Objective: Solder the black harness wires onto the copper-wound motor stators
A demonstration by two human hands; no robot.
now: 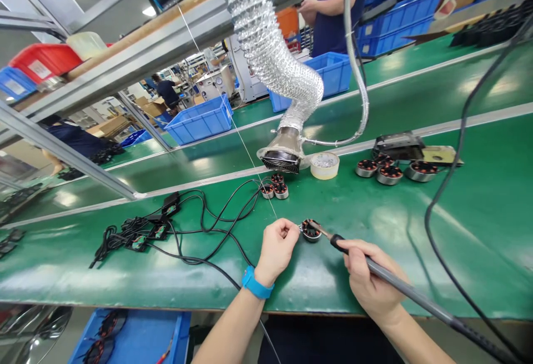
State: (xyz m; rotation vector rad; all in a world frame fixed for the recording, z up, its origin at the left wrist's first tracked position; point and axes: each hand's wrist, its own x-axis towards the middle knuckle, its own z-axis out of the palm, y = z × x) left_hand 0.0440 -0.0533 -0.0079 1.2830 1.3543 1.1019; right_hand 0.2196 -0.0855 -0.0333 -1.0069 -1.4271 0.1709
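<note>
My left hand (278, 244), with a blue wristband (257, 283), is closed in a pinch on a thin solder wire (244, 141) that runs down from a spool overhead. Its fingertips are at the left edge of a small round motor stator (311, 230) with dark and copper-coloured windings. My right hand (372, 278) is wrapped round a soldering iron (385, 275), whose tip reaches the stator from the right. Whether tip and wire touch is too small to tell. Black cables (216, 225) with small circuit boards (160, 230) lie left of my left hand.
Beyond the stator, a fume extraction hood (281, 155) hangs on a silver duct (277, 36), beside a tape roll (325, 165). More stators (389, 174) sit at the right and behind. A loose black cord (441, 186) crosses the green bench. A blue bin (137, 333) stands below its front edge.
</note>
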